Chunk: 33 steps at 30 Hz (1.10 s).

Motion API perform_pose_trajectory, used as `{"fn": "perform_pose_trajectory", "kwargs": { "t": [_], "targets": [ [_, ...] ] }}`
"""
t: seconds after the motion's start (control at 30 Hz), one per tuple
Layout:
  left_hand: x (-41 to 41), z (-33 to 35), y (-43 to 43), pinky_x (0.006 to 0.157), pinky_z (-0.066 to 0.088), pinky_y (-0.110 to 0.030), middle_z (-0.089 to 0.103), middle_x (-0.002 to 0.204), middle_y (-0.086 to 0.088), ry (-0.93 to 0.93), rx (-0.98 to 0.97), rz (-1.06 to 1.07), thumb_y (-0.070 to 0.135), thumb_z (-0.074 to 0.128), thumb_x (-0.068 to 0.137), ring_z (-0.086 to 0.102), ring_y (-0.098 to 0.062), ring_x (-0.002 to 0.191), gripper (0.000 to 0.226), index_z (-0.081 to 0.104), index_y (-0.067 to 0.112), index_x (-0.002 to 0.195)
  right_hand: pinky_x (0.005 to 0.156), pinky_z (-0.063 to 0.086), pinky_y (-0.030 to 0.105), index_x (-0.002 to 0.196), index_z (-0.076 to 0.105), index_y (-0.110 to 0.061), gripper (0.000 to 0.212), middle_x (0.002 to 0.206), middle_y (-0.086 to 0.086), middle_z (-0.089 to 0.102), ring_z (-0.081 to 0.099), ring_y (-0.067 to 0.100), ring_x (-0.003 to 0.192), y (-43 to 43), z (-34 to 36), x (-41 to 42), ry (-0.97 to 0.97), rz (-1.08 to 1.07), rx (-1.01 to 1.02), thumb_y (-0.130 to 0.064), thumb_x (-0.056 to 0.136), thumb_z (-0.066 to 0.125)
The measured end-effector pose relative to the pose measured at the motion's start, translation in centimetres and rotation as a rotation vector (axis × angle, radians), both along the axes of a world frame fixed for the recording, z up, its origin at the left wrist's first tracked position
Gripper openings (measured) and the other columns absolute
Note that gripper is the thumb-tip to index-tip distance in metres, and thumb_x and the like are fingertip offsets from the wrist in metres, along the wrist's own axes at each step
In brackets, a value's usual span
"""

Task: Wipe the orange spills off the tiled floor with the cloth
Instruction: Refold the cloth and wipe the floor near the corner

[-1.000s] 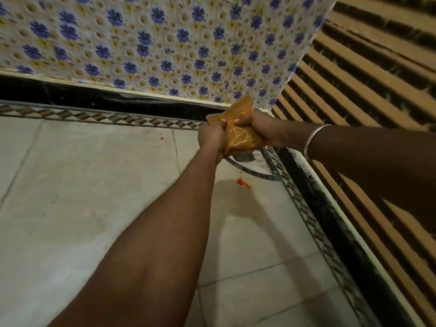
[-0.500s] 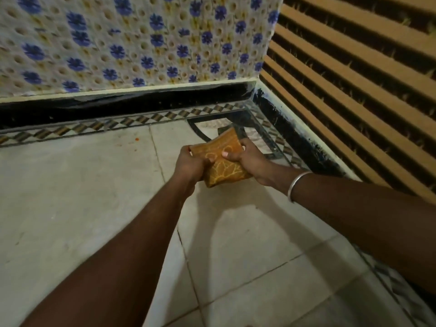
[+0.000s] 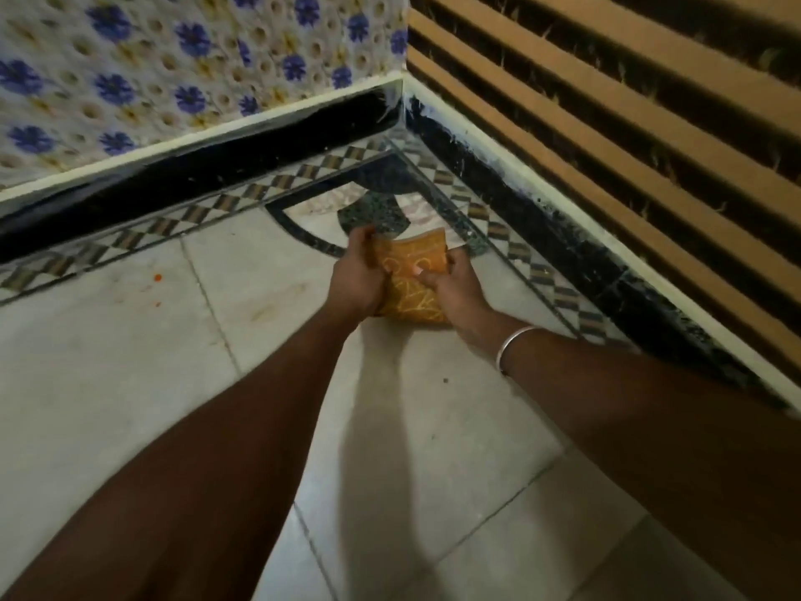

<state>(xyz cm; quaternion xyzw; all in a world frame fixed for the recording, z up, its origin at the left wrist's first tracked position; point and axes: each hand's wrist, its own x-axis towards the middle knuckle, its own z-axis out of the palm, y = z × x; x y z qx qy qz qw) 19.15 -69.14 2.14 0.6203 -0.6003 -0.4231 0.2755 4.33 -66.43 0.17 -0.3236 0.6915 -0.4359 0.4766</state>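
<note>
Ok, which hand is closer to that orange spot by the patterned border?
Left. The left hand, gripping the cloth, lies right of the orange spot; the right hand is farther right, across the cloth.

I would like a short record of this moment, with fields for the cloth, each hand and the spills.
cloth: orange, patterned, folded, near the floor's corner; floor contact unclear
left hand: grips the cloth's left side
right hand: grips its right side; bangle on wrist
orange spots: small, on the tiled floor left of the cloth, not yet wiped
</note>
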Motion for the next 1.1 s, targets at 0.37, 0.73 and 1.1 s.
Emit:
{"fn": "perform_pose_trajectory", "kwargs": {
  "t": [0.37, 0.73, 1.1],
  "targets": [
    [0.0, -2.0, -1.3, 0.108, 0.051, -0.038, 0.071, 0.132, -0.004, -0.047, -0.079, -0.058, 0.002, 0.055, 0.097, 0.067, -0.023, 0.118, 0.039, 0.075, 0.020, 0.125, 0.092, 0.058, 0.052, 0.108, 0.052, -0.021, 0.028, 0.110, 0.006, 0.067, 0.069, 0.029, 0.100, -3.0, -0.4, -2.3, 0.046, 0.191, 0.053, -0.016, 0.089, 0.073],
    [-4.9, -6.5, -1.8, 0.126, -0.005, -0.062, -0.005, 0.175, -0.008, -0.748, -0.354, -0.412, 0.059, 0.015, 0.107, -0.009, -0.028, 0.161, 0.066, 0.007, 0.031, 0.166, 0.126, 0.015, 0.049, 0.161, 0.022, -0.024, 0.061, 0.170, 0.008, 0.013, 0.008, 0.026, 0.157, 0.2, -6.6, -6.9, 1.206, 0.468, -0.056, -0.048, 0.105, 0.025],
    [-0.3, -7.3, -2.8, 0.124, -0.004, -0.068, 0.000, 0.175, -0.010, -0.871, -0.227, -0.198, 0.065, 0.002, 0.103, -0.003, -0.033, 0.161, 0.072, -0.001, 0.030, 0.166, 0.128, 0.006, 0.048, 0.164, 0.009, -0.017, 0.069, 0.171, 0.009, 0.010, 0.006, 0.024, 0.158, 1.2, -7.9, -6.4, 1.312, 0.503, -0.087, -0.050, 0.103, 0.013]
  ]
}}
